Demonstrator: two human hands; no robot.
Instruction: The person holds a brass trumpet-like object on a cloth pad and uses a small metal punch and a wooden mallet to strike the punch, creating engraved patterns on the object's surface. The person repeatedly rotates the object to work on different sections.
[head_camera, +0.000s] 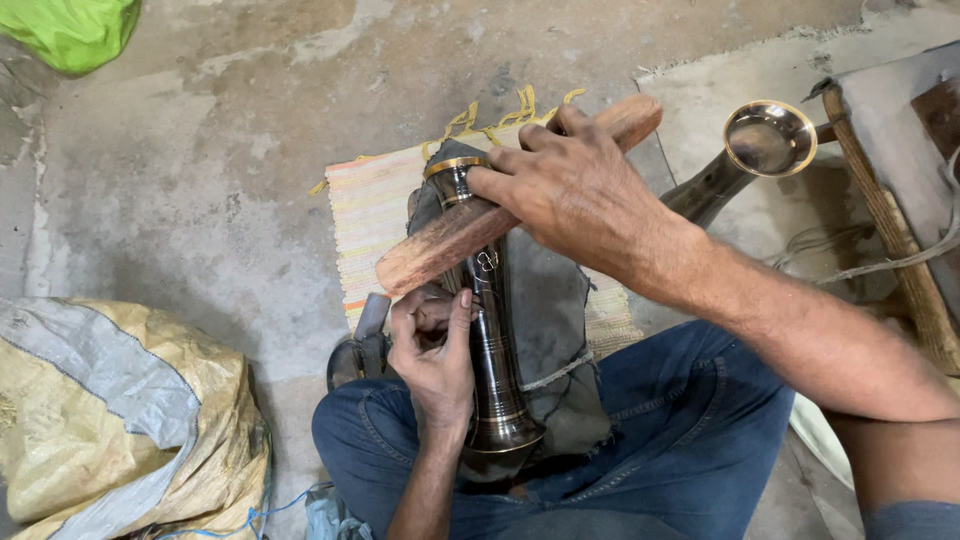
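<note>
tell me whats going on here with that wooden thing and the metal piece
A person sits on the floor in jeans with a dark, turned metal piece lying along the lap on a grey cloth. The right hand presses a wooden stick across the upper part of the piece, near its brass-coloured rim. The left hand steadies the piece from the side, at its middle. A second metal piece with a shiny cup-shaped end lies to the right, beside a striped mat.

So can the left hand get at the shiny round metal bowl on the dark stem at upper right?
Probably not as things stand: the left hand grips the dark metal column, and the right forearm crosses between it and the bowl.
</note>
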